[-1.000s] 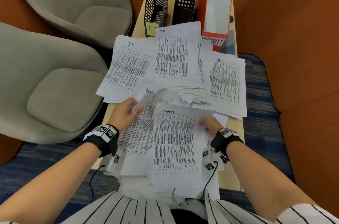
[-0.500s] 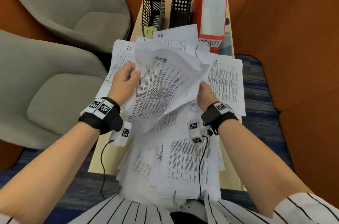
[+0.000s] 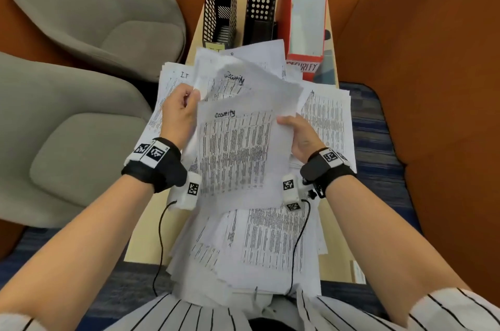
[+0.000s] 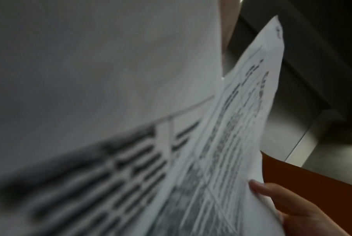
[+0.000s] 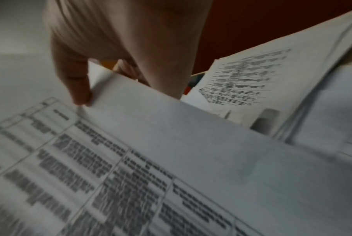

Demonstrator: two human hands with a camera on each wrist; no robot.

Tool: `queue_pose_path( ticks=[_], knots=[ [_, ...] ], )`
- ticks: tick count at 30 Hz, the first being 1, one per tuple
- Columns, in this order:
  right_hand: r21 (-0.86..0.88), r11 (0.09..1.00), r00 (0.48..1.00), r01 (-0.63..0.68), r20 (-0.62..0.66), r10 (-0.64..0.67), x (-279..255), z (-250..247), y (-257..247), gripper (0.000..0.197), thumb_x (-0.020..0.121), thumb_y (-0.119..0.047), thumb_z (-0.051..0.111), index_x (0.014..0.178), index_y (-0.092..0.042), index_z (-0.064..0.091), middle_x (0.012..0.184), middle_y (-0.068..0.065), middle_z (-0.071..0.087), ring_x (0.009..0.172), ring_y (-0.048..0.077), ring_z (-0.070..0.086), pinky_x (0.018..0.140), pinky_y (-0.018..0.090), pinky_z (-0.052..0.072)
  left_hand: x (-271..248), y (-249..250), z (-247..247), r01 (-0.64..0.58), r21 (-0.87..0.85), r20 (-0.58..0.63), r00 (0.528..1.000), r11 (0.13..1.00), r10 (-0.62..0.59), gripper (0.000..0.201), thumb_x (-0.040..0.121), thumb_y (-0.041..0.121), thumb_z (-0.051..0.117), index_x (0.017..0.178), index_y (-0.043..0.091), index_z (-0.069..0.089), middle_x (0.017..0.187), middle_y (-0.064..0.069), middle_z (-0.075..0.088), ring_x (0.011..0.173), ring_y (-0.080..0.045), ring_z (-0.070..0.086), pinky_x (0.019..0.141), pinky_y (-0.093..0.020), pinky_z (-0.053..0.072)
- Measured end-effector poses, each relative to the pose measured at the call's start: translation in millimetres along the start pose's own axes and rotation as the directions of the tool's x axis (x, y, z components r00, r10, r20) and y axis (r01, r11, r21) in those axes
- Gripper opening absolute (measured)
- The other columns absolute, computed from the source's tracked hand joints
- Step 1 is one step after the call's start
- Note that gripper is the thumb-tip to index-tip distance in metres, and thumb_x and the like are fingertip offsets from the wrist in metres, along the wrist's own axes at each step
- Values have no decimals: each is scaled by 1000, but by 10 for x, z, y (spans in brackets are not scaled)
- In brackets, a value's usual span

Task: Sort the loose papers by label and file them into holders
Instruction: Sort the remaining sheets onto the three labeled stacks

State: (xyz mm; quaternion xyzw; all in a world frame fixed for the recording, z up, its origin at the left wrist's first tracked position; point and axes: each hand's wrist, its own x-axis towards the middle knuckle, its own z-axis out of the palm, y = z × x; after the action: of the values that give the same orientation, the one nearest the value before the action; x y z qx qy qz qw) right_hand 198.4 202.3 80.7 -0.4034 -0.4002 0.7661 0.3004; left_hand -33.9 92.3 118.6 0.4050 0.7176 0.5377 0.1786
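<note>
Armchairs (image 3: 89,103): two grey seats stand left of the narrow worktop (image 3: 143,225), untouched.

Left hand (image 3: 177,114): its grip pinches the left edge of the raised sheets near their top corner, thumb over the front.

IT pile (image 3: 173,84): a sorted stack headed "IT" lies flat on the worktop just behind the left hand.

Black holders (image 3: 220,0): two perforated holders stand upright at the far end; the left one carries a yellow tag that reads IT.

Raised sheets (image 3: 238,146): two printed tables, each headed "Security" by hand, are held upright above the clutter, the front one overlapping the one behind. A second ago they lay flat on the near heap; half a second ago they were mid-lift and curling.

What it means: the pair has been pulled from the unsorted mass and its label read, so it looks ready to go to the matching holder.

Unsorted heap (image 3: 259,244): loose pages spill from the near worktop edge toward the lap.

Right hand (image 3: 300,133): its grip clamps the right edge of the front sheet, thumb on top and fingers behind.

Red holder (image 3: 305,13): it stands far right, marked SECURITY on its front lip, papers already inside. It is the likely destination.

Right pile (image 3: 324,119): another flat stack lies beyond the right hand; its heading is unreadable.
</note>
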Motion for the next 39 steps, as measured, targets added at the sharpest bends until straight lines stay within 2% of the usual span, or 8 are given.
queue_pose_path(
  ticks=[6, 10, 15, 20, 23, 26, 29, 39],
  knots=[
    [-321, 932, 886, 168, -365, -285, 195, 119, -224, 22, 84, -16, 68, 76, -16, 47, 77, 9, 52, 69, 19, 49, 64, 30, 44, 26, 138, 4, 245, -290, 162, 965, 925, -205, 43, 91, 45, 48, 129, 27, 38, 118, 6, 52, 105, -4, 52, 96, -20, 40],
    [-258, 952, 837, 163, -474, -272, 235, 78, -373, 26, 89, -14, 64, 112, -11, 52, 103, 6, 63, 91, 20, 62, 78, 32, 51, -166, 92, 178, 188, 55, 410, 891, 981, -194, 84, 83, 40, 67, 148, 24, 17, 153, 0, 25, 137, -17, 28, 112, -40, 22],
    [-295, 943, 937, -152, -347, 43, 204, -209, -456, 67, 73, -51, 76, 123, -14, 52, 108, 2, 65, 91, 19, 67, 70, 29, 55, -268, -158, 406, 385, -198, 175, 919, 901, -354, 38, 91, 19, 58, 128, 13, 50, 120, -4, 62, 110, -24, 62, 91, -40, 53],
    [-379, 843, 923, -382, -99, 373, -55, -710, 94, 27, 94, -16, 60, 121, -12, 59, 119, 8, 67, 106, 26, 65, 97, 43, 50, -175, -251, 640, 484, -191, 201, 871, 854, -449, 45, 99, 30, 44, 138, 9, 40, 138, -6, 49, 125, -24, 50, 105, -40, 41],
    [-444, 814, 877, -375, -455, 155, -19, -1039, 282, 37, 92, -22, 59, 124, -3, 56, 124, 19, 63, 108, 34, 63, 99, 48, 49, -212, -256, 824, 568, -37, 444, 746, 822, -496, 37, 100, 35, 40, 122, 7, 49, 122, -8, 56, 99, -22, 59, 82, -31, 52],
    [-688, 439, 737, -578, -671, -80, -166, -1332, 125, 36, 93, -28, 54, 120, -4, 58, 126, 17, 61, 116, 34, 58, 100, 40, 47, -396, -421, 886, 353, 440, 594, 576, 826, -563, 30, 97, 32, 48, 90, 5, 61, 95, -17, 59, 89, -32, 58, 71, -31, 49],
    [-755, 0, 754, -656, -656, -32, -433, -1594, -101, 52, 91, -39, 57, 133, -9, 48, 138, 13, 49, 128, 31, 46, 106, 35, 38, -658, -749, 899, 256, 675, 543, 462, 692, -701, 58, 88, 36, 62, 128, -3, 45, 127, -19, 54, 115, -36, 55, 89, -37, 49],
    [-771, -202, 778, -604, -626, 61, 137, -2040, -242, 34, 89, -19, 58, 115, 2, 60, 110, 17, 60, 98, 35, 62, 84, 40, 53, -961, -1089, 893, 232, 531, 670, 474, 815, -571, 26, 85, 22, 68, 97, 15, 46, 88, 2, 51, 86, -19, 48, 77, -24, 36]
  ],
)
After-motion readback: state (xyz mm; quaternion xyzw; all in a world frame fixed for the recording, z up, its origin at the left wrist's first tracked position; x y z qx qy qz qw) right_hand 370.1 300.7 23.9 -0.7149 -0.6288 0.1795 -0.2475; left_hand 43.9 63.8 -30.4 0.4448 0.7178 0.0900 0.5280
